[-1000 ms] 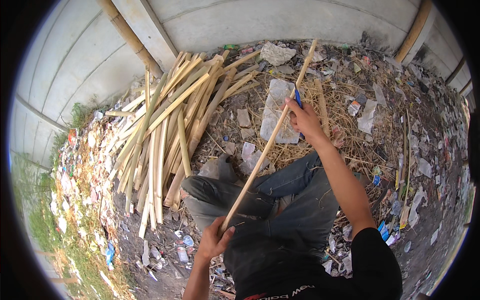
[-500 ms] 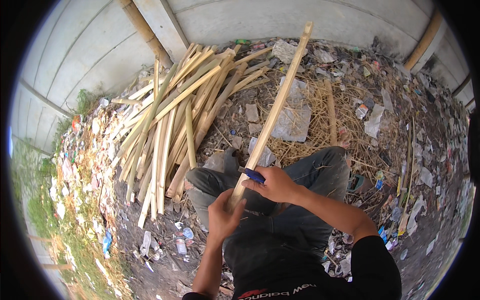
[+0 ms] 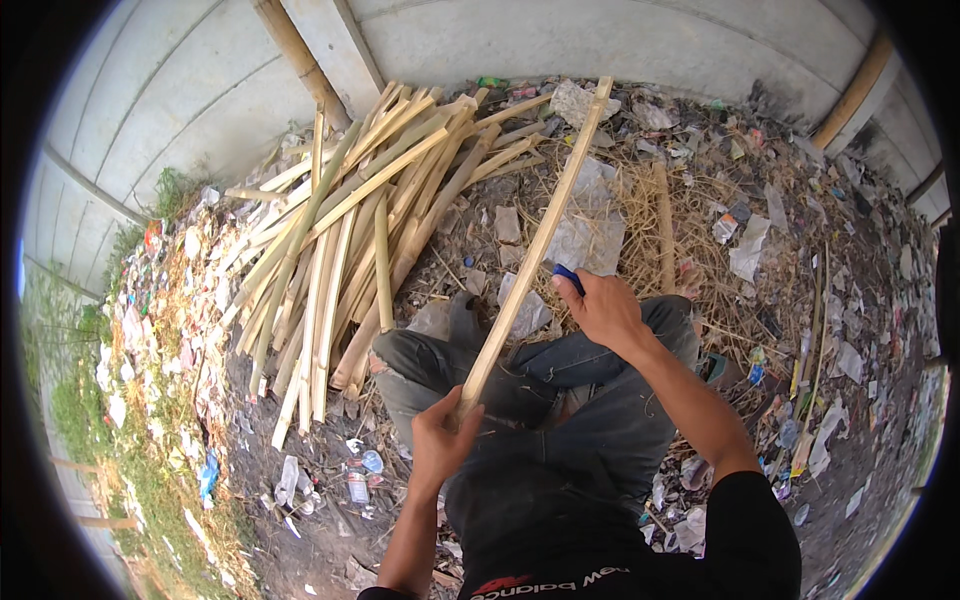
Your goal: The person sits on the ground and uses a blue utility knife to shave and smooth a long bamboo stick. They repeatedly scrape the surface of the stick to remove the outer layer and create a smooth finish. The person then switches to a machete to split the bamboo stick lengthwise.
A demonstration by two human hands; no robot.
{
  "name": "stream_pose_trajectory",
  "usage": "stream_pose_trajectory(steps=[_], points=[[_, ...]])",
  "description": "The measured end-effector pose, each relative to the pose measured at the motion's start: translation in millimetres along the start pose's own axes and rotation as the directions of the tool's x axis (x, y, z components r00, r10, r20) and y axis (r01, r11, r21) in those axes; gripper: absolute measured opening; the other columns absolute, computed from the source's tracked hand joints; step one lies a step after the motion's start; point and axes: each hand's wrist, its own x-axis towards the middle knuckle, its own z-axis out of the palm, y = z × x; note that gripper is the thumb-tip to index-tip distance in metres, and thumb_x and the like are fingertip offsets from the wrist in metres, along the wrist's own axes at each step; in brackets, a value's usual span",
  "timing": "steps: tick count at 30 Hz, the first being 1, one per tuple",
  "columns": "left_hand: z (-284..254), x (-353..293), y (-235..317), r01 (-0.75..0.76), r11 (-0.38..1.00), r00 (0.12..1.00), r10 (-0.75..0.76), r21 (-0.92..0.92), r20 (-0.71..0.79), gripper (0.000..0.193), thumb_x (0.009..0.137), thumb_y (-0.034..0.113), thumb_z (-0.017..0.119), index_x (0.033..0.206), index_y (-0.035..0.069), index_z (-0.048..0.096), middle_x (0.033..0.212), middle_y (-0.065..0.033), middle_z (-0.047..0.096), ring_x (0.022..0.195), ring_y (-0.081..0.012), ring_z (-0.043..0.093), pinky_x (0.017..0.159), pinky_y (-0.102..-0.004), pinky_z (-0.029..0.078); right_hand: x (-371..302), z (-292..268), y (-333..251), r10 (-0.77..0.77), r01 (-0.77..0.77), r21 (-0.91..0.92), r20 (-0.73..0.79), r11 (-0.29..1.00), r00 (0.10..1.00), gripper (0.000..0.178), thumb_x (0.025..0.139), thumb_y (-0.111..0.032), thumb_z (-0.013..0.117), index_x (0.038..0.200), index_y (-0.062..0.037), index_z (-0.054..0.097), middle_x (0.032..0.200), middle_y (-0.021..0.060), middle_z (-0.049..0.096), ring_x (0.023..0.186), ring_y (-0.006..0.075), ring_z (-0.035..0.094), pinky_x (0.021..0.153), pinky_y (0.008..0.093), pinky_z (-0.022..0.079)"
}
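A long, pale split-bamboo strip slants away from my lap toward the wall. Its near end is gripped by my left hand, thumb and fingers closed around it. My right hand is closed on a blue-handled knife beside the strip's middle. The short blade points left toward the strip's right edge; whether it touches cannot be made out. Beneath both hands are my crossed legs in worn dark jeans.
A heap of bamboo strips lies to the left. Dry shavings and a bamboo piece lie ahead on littered ground. A grey panel wall with bamboo poles stands behind. Plastic scraps lie at right.
My right hand with the knife has moved forward along the strip, away from my left hand. The strip's far end has come lower and slightly left. My left hand keeps its hold.
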Motion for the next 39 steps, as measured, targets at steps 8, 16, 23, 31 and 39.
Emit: stream_pose_trajectory(steps=[8, 16, 23, 31, 39], points=[[9, 13, 19, -0.037, 0.999, 0.999, 0.038, 0.031, -0.012, 0.049, 0.092, 0.012, 0.080, 0.131, -0.013, 0.065, 0.103, -0.0192, 0.078, 0.095, -0.0156, 0.071, 0.085, -0.0308, 0.056, -50, 25, -55, -0.244, 0.236, 0.061, 0.197, 0.970, 0.950, 0.058, 0.104, -0.057, 0.054, 0.090, -0.0044, 0.072, 0.064, 0.0214, 0.068, 0.062, 0.0441, 0.069, 0.057, 0.0542, 0.055], [6, 22, 36, -0.065, 0.997, 0.998, 0.065, 0.051, -0.009, 0.043, 0.091, 0.010, 0.079, 0.128, -0.009, 0.069, 0.097, -0.0187, 0.077, 0.091, -0.0149, 0.072, 0.081, -0.0315, 0.056, -56, 40, -61, -0.302, 0.296, 0.058, 0.167, 0.953, 0.939, 0.060, 0.104, -0.056, 0.054, 0.081, -0.0037, 0.069, 0.060, 0.0201, 0.065, 0.059, 0.0432, 0.068, 0.056, 0.0538, 0.055], [8, 23, 31, -0.068, 0.997, 0.996, 0.069, 0.031, -0.051, 0.042, 0.090, 0.011, 0.080, 0.125, -0.008, 0.069, 0.094, -0.0165, 0.077, 0.088, -0.0149, 0.071, 0.080, -0.0318, 0.056, -54, 35, -68, -0.319, 0.300, 0.118, 0.212, 0.947, 0.924, 0.063, 0.105, -0.062, 0.048, 0.090, -0.0047, 0.070, 0.062, 0.0237, 0.067, 0.060, 0.0448, 0.069, 0.055, 0.0561, 0.055], [9, 25, 30, -0.051, 0.999, 0.998, 0.051, 0.001, -0.037, 0.042, 0.089, 0.010, 0.079, 0.125, -0.010, 0.069, 0.096, -0.0188, 0.077, 0.086, -0.0173, 0.072, 0.079, -0.0322, 0.056, -47, 31, -62, -0.264, 0.260, 0.050, 0.253, 0.964, 0.931, 0.062, 0.102, -0.062, 0.053, 0.087, -0.0041, 0.070, 0.067, 0.0225, 0.069, 0.064, 0.0468, 0.069, 0.059, 0.0566, 0.055], [7, 23, 26, -0.063, 0.997, 0.998, 0.064, 0.033, -0.028, 0.041, 0.090, 0.010, 0.078, 0.124, -0.010, 0.070, 0.093, -0.0175, 0.076, 0.084, -0.0162, 0.071, 0.077, -0.0322, 0.056, -31, 38, -39, -0.279, 0.280, 0.001, 0.058, 0.960, 0.958, 0.061, 0.102, -0.063, 0.055, 0.087, -0.0068, 0.074, 0.060, 0.0170, 0.066, 0.058, 0.0398, 0.068, 0.056, 0.0511, 0.055]])
